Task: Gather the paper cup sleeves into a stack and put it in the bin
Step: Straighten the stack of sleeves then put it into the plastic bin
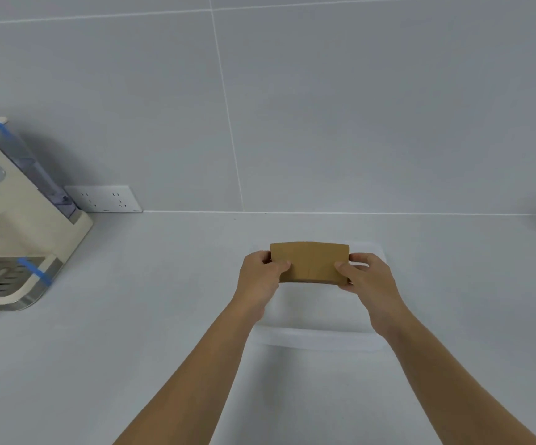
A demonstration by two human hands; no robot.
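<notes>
Brown cardboard sleeve stack (309, 262) was gripped at both ends by the left hand (260, 277) and right hand (369, 284), above the translucent bin (318, 340).

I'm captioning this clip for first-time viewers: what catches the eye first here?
The brown stack of cup sleeves at centre, pinched at its ends by the left hand and right hand, above a clear bin on the pale counter. At far left stands a cream machine with blue tape.
</notes>
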